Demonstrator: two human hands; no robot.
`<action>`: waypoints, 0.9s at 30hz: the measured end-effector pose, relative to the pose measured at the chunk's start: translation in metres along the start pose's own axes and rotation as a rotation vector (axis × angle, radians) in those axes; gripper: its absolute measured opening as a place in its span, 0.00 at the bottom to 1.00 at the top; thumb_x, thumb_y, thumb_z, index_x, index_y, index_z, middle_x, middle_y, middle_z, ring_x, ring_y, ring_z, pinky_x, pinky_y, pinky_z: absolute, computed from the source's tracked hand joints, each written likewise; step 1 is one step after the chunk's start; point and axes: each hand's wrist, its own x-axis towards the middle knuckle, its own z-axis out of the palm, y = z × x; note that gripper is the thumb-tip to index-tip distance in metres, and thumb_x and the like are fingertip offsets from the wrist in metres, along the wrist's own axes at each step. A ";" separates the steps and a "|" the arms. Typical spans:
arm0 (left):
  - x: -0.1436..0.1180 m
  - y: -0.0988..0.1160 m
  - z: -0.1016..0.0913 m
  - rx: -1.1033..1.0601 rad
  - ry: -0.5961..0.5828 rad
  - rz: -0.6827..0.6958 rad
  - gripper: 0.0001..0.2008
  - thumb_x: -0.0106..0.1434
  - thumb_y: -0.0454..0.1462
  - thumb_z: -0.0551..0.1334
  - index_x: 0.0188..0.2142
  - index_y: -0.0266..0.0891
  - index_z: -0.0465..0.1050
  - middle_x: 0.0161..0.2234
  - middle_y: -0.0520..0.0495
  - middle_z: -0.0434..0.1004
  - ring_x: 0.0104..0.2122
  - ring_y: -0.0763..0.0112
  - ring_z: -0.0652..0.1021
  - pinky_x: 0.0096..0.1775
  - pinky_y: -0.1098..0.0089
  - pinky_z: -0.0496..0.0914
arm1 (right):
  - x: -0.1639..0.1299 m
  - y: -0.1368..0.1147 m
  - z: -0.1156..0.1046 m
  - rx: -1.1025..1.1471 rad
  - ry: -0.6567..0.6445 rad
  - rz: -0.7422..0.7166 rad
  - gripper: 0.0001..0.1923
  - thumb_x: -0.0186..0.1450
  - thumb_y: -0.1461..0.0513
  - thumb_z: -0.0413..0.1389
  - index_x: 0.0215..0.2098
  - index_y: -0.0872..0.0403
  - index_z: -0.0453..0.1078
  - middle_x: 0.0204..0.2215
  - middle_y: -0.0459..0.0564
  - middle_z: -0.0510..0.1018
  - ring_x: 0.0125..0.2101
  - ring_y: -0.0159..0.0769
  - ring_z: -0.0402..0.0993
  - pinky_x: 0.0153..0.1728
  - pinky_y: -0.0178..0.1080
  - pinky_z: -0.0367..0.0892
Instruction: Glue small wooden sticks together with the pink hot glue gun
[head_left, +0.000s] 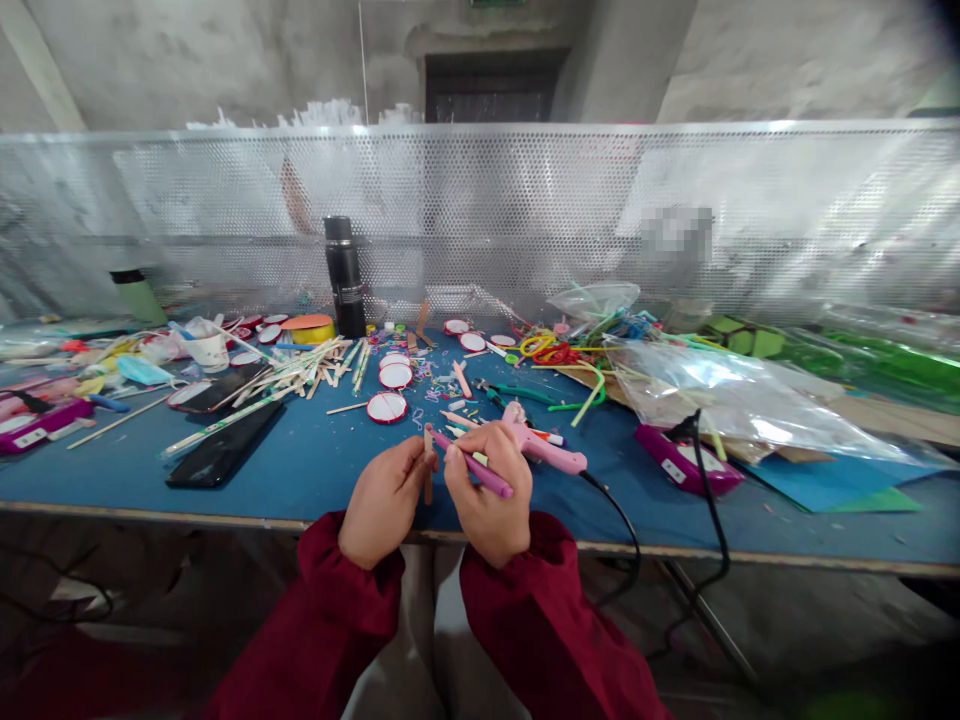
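Note:
My left hand (pixel 386 500) is closed and pinches an upright wooden craft stick (pixel 428 487) above the front of the table. In my right hand (pixel 495 495) is a pink-purple marker (pixel 491 478), gripped like a pen. Its tip is close to the top of the stick; I cannot tell whether they touch. Just beyond my right hand lies a pink glue gun (pixel 551 450) with a black cord. Pliers with teal handles (pixel 521 392) rest behind it. Several round white discs with red rims (pixel 387 407) lie ahead of my hands.
On the left are a black phone (pixel 225 447), loose wooden sticks (pixel 307 367) and a paper cup (pixel 208 350). A black bottle (pixel 345 285) stands near the perforated metal screen (pixel 480 200). To the right are a purple power strip (pixel 686 462), plastic bags (pixel 735 385) and pipe cleaners (pixel 551 348).

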 end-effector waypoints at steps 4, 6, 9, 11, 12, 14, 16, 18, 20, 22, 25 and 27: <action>0.000 -0.002 0.000 0.005 0.010 0.006 0.19 0.77 0.48 0.50 0.33 0.42 0.68 0.26 0.52 0.72 0.30 0.67 0.72 0.34 0.69 0.61 | 0.000 0.000 0.000 -0.004 0.015 0.012 0.09 0.66 0.67 0.56 0.30 0.49 0.64 0.26 0.42 0.75 0.30 0.36 0.74 0.41 0.45 0.69; 0.000 -0.004 0.001 0.000 0.015 0.007 0.19 0.77 0.48 0.50 0.34 0.42 0.68 0.26 0.52 0.72 0.30 0.67 0.71 0.34 0.69 0.61 | 0.000 0.000 0.000 0.000 0.012 0.014 0.08 0.66 0.67 0.56 0.30 0.49 0.64 0.26 0.43 0.75 0.30 0.36 0.74 0.40 0.45 0.69; 0.000 -0.005 0.001 -0.009 0.011 0.010 0.19 0.77 0.49 0.50 0.34 0.42 0.68 0.26 0.52 0.72 0.30 0.67 0.71 0.34 0.68 0.62 | 0.000 0.000 0.000 0.013 0.012 0.010 0.08 0.66 0.67 0.56 0.30 0.49 0.64 0.26 0.42 0.75 0.29 0.36 0.73 0.40 0.45 0.69; 0.000 -0.004 0.001 -0.012 0.007 0.008 0.19 0.77 0.48 0.50 0.34 0.42 0.68 0.26 0.52 0.72 0.30 0.67 0.71 0.35 0.68 0.62 | 0.000 0.000 0.001 0.020 0.014 0.005 0.08 0.66 0.67 0.56 0.30 0.49 0.64 0.26 0.42 0.74 0.29 0.36 0.73 0.41 0.45 0.69; 0.000 -0.004 0.001 -0.013 0.006 0.007 0.19 0.77 0.48 0.50 0.34 0.42 0.68 0.26 0.52 0.72 0.30 0.67 0.71 0.35 0.68 0.62 | 0.000 -0.001 0.001 0.022 0.012 0.001 0.09 0.66 0.67 0.56 0.30 0.49 0.64 0.26 0.42 0.74 0.29 0.35 0.73 0.41 0.45 0.68; 0.000 -0.003 0.001 -0.015 0.003 0.007 0.19 0.77 0.48 0.50 0.33 0.42 0.67 0.26 0.53 0.71 0.30 0.67 0.71 0.35 0.68 0.61 | 0.000 -0.001 0.001 0.028 0.004 -0.012 0.09 0.66 0.67 0.56 0.30 0.49 0.64 0.26 0.42 0.75 0.29 0.35 0.72 0.41 0.45 0.68; 0.000 -0.002 0.001 -0.014 0.001 0.014 0.19 0.77 0.48 0.50 0.33 0.42 0.67 0.25 0.53 0.71 0.29 0.67 0.71 0.35 0.68 0.62 | 0.000 -0.001 0.001 0.028 -0.007 -0.022 0.09 0.66 0.67 0.56 0.30 0.49 0.64 0.25 0.42 0.75 0.28 0.35 0.72 0.41 0.45 0.68; 0.000 -0.002 0.001 -0.009 0.003 0.018 0.19 0.77 0.48 0.50 0.32 0.42 0.67 0.25 0.53 0.71 0.29 0.67 0.71 0.35 0.68 0.62 | 0.000 0.000 0.001 0.022 -0.004 -0.021 0.09 0.66 0.67 0.56 0.30 0.49 0.64 0.25 0.42 0.75 0.28 0.35 0.72 0.40 0.45 0.67; 0.000 -0.002 0.001 0.000 0.009 0.013 0.19 0.77 0.48 0.50 0.33 0.42 0.67 0.25 0.53 0.71 0.29 0.67 0.71 0.34 0.68 0.61 | 0.000 0.000 0.001 0.014 0.013 -0.011 0.08 0.66 0.67 0.56 0.30 0.49 0.65 0.25 0.42 0.75 0.29 0.35 0.73 0.40 0.44 0.68; 0.000 -0.002 0.001 0.003 0.010 0.007 0.20 0.77 0.49 0.50 0.33 0.42 0.67 0.25 0.53 0.71 0.29 0.67 0.71 0.34 0.69 0.61 | 0.000 0.000 0.001 0.014 0.027 -0.002 0.08 0.66 0.67 0.56 0.30 0.49 0.65 0.26 0.42 0.75 0.29 0.36 0.73 0.40 0.44 0.68; 0.000 -0.002 0.001 -0.011 0.006 0.011 0.19 0.77 0.49 0.50 0.33 0.42 0.67 0.25 0.52 0.72 0.29 0.67 0.72 0.34 0.69 0.62 | 0.000 -0.001 0.000 0.035 0.015 -0.015 0.08 0.65 0.67 0.56 0.30 0.49 0.65 0.25 0.42 0.75 0.29 0.36 0.73 0.40 0.44 0.68; 0.000 -0.002 0.001 -0.011 0.005 0.014 0.19 0.77 0.48 0.50 0.32 0.42 0.67 0.25 0.52 0.72 0.29 0.67 0.72 0.34 0.69 0.62 | 0.001 -0.001 0.000 0.039 0.001 -0.019 0.09 0.65 0.67 0.56 0.30 0.49 0.65 0.25 0.41 0.75 0.28 0.35 0.72 0.39 0.44 0.68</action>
